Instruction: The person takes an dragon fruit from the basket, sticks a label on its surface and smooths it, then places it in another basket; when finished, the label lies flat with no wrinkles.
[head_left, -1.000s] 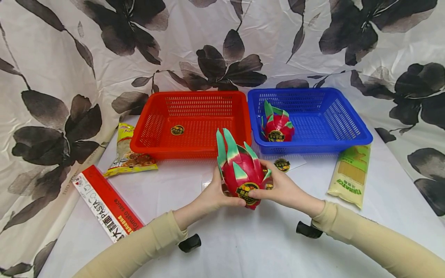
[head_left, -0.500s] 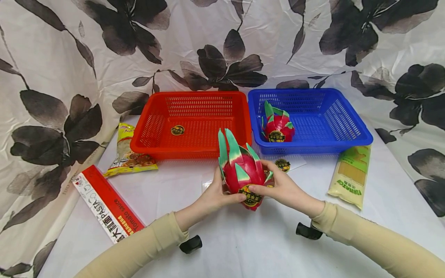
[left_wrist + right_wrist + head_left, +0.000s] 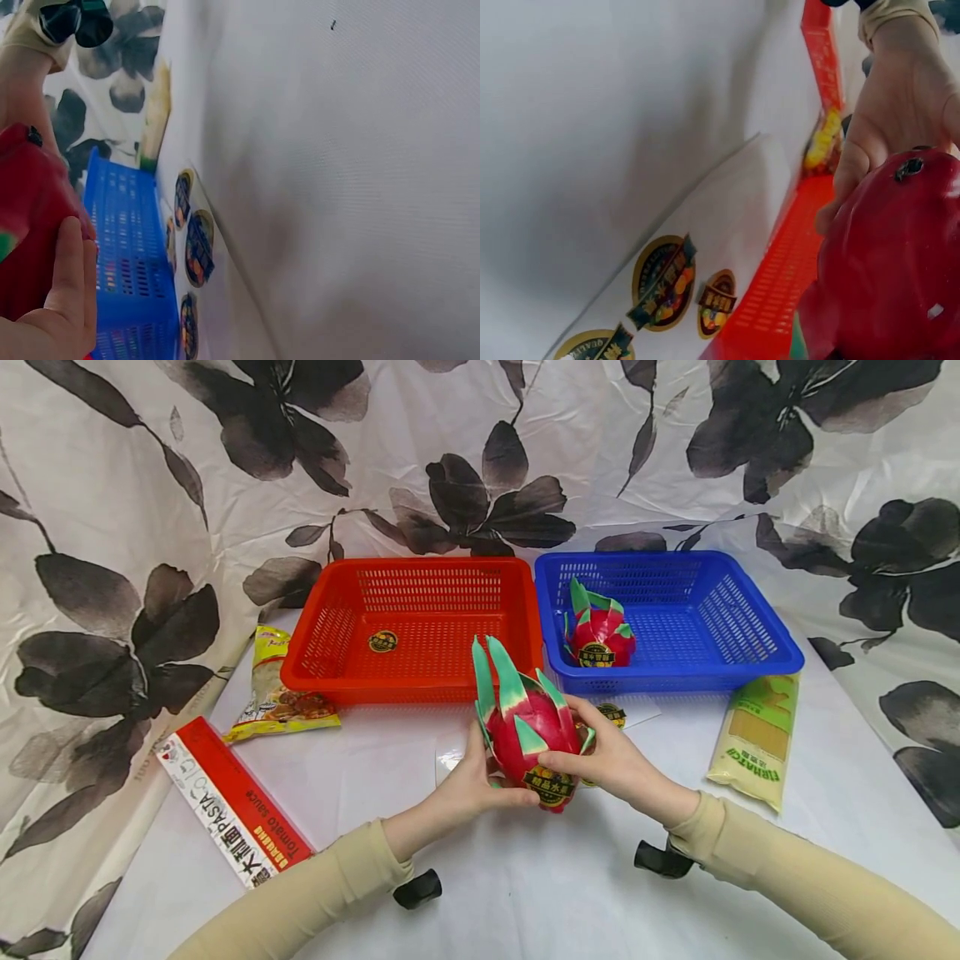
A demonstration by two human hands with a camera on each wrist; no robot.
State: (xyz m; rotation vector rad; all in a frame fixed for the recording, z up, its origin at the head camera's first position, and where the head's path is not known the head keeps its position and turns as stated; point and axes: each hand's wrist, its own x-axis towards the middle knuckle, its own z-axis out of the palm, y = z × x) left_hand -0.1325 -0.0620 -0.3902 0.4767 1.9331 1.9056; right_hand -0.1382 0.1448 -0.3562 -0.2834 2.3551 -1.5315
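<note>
Between my two hands a red dragon fruit (image 3: 525, 727) with green leaf tips is held above the white table, leaves pointing away. My left hand (image 3: 468, 781) grips its left side, thumb along the lower front. On the other side my right hand (image 3: 611, 756) grips it, thumb lying at the upper edge of a black-and-gold round sticker (image 3: 551, 787) on the fruit. Under the fruit lies a sheet (image 3: 735, 187) of similar stickers, largely hidden in the head view. A second dragon fruit (image 3: 598, 631), also stickered, sits in the left part of the blue basket (image 3: 675, 677).
A red basket (image 3: 360, 689) with a sticker on its floor adjoins the blue one. At left lie a yellow snack bag (image 3: 285, 706) and a red-and-white pasta box (image 3: 236, 802). A pack of noodles (image 3: 753, 739) lies at right, touching the blue basket's front.
The dragon fruit has shifted slightly right and turned, carrying its sticker rightward. My right thumb has gone from over the sticker to its upper edge; my left hand has followed the fruit.
</note>
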